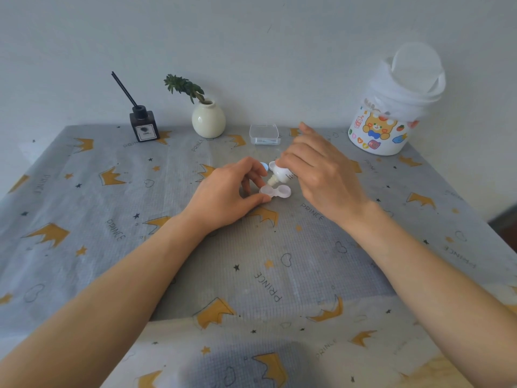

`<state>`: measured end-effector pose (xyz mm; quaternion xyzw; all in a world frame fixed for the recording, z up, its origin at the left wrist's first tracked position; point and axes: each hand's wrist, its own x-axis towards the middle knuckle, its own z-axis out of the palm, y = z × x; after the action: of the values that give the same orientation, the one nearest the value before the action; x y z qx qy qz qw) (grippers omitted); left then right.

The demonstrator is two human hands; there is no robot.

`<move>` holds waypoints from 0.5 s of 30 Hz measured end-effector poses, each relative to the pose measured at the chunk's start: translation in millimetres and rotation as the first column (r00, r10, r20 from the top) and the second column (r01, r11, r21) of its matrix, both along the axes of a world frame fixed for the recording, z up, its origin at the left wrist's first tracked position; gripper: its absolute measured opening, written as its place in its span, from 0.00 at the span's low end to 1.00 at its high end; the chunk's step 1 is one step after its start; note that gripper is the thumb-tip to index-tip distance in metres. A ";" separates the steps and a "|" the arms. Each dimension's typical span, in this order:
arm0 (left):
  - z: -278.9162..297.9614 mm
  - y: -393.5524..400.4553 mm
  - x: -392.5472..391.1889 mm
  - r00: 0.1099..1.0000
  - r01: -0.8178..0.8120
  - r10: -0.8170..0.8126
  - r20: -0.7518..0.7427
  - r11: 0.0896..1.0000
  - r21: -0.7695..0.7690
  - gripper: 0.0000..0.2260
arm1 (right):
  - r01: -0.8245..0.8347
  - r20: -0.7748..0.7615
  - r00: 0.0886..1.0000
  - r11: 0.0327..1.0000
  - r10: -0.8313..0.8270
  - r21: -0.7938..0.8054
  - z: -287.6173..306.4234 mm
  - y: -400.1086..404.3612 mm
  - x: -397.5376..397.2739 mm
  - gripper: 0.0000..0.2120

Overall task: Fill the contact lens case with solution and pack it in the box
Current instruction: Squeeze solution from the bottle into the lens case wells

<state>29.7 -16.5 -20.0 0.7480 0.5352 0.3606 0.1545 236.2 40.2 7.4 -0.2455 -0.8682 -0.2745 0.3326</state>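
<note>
Two hands at work: the left hand [223, 191] and the right hand [316, 169] are both engaged over the grey crown-printed tablecloth [112, 247].
Task object: the translucent white twin-well contact lens case [275, 192] lies flat on the cloth at mid-table, both wells uncapped.
Left-hand grip: the case's left well is pinched between thumb and fingers and steadied against the cloth.
Right-hand grip: the small white plastic solution bottle [281, 172] is clasped in curled fingers, tilted nozzle-down.
Nozzle position: the tip is held just above the left well; contact cannot be determined.
Step in hand: filling of the left well is judged to be under way; no liquid can be made out.
Advice on the step: the squeeze should be kept gentle, the nozzle kept off the rim, and the case held level so that nothing is spilled before the second well is filled.
Hand pose: both forearms are extended from the near edge; the left wrist is low, the right wrist is raised and bent inward.
Caps: a blue round cap [263, 166] and a white round cap [272, 165] lie just behind the case.
Box: the clear plastic square box [264, 134] stands open further back, near the wall.
Remaining work: second well, capping and packing are judged outstanding.
</note>
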 end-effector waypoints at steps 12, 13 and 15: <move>0.6 -0.5 0.5 1.000 0.005 -0.005 -0.001 1.000 -0.002 0.17 | 0.003 -0.012 1.000 0.999 -0.002 0.035 -0.3 2.4 1.4 0.16; 0.9 -0.5 0.2 1.000 0.004 -0.004 0.000 1.000 -0.004 0.17 | -0.002 -0.015 1.000 0.999 0.002 0.034 -0.4 2.6 1.2 0.15; 1.3 -0.5 0.0 1.000 0.000 0.000 0.003 1.000 -0.010 0.17 | -0.008 -0.024 1.000 0.999 0.009 0.033 0.0 3.0 1.1 0.15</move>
<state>29.8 -17.0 -18.7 0.7469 0.5367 0.3589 0.1590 237.3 43.2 7.4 -0.2395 -0.8605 -0.2845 0.3482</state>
